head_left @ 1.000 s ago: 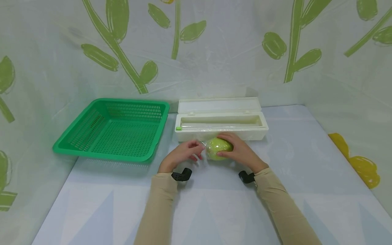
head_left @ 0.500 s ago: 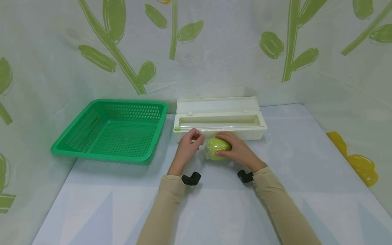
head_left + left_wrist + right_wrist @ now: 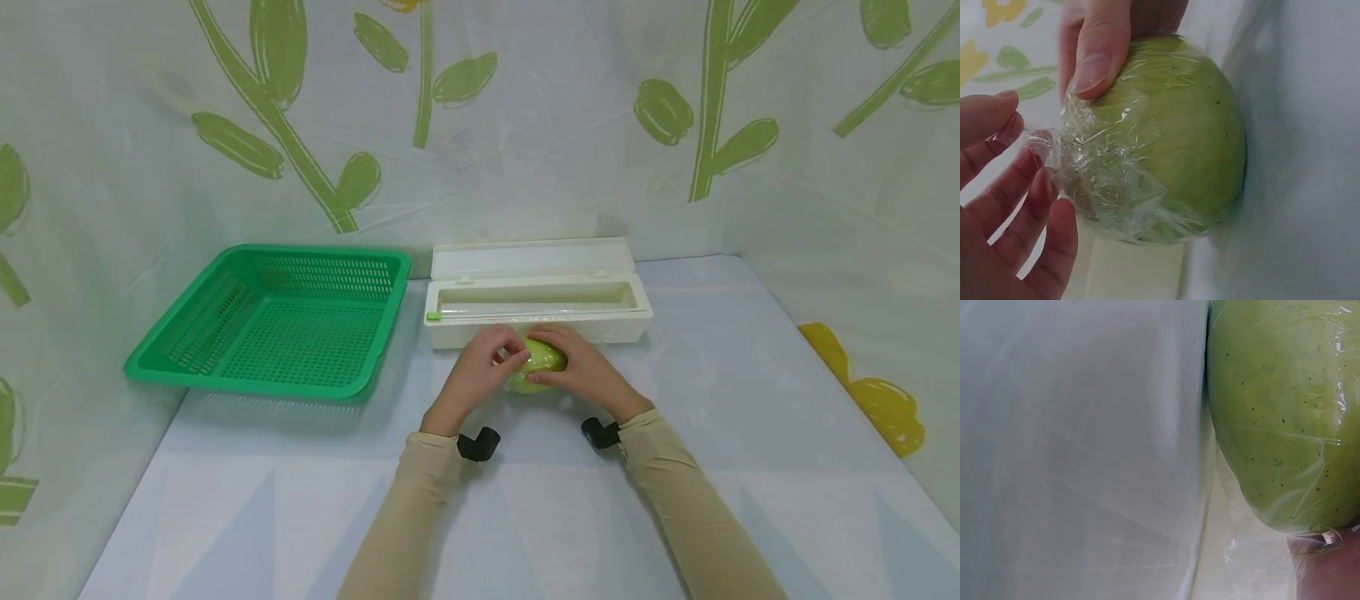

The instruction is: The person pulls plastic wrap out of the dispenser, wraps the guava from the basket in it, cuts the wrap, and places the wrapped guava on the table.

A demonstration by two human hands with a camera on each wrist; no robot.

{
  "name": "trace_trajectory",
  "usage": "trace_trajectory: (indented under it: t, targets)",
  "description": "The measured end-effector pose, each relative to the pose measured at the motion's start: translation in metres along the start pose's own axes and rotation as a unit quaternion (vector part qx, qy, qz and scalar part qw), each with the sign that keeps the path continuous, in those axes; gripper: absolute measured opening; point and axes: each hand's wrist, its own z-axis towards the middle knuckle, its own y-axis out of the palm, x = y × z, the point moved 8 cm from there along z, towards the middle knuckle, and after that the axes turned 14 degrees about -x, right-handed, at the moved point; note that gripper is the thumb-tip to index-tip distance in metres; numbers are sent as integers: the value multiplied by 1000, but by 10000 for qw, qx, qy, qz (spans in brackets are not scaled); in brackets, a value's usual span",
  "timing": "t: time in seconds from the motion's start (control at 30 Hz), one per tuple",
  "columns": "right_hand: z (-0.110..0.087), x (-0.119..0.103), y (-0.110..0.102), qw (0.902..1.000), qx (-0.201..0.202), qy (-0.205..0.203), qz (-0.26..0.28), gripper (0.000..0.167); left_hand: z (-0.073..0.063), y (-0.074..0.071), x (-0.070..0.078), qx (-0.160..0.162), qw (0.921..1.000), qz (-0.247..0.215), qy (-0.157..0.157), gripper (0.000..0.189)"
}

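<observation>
A smooth green fruit with small dark specks (image 3: 546, 358) rests on the table, wrapped in clear cling film (image 3: 1113, 172). My right hand (image 3: 592, 372) grips it from the right, thumb on the near side and fingers over the far side. From the left, my left hand (image 3: 480, 375) pinches a gathered end of the film between thumb and index finger, while its other fingers spread close beside the crumpled wrap in the left wrist view. Film lies taut over the speckled skin (image 3: 1285, 419) in the right wrist view, with a loose flap below.
Right behind the fruit stands a white cling film box (image 3: 540, 332), its lid raised and a roll inside. A green perforated basket (image 3: 352, 388) sits at the back left. A leaf-patterned cloth (image 3: 525, 167) hangs behind the table.
My left hand has come up and then right, from beside the fruit to over its left side, bringing the film end closer. The right hand keeps its grip.
</observation>
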Motion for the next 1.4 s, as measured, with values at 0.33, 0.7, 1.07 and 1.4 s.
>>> trace_trajectory:
  t: [0.33, 0.7, 1.07, 1.4]
  targets:
    - [0, 0, -2, 9999, -14, -109, -3, 66, -1, 6, 1, -304, 9987, 396, -52, 10]
    - [1, 0, -2, 9998, -63, -108, -151, 66, -3, 12, 1, -487, 9951, 846, 155, 21]
    - [-2, -4, -2, 9993, -221, -173, -244, 66, -3, 18, -7, -891, 9948, 489, 114, 23]
    - [-1, -1, -2, 9996, -166, -66, -196, 57, -6, 7, -7, -488, 9982, -223, -283, 24]
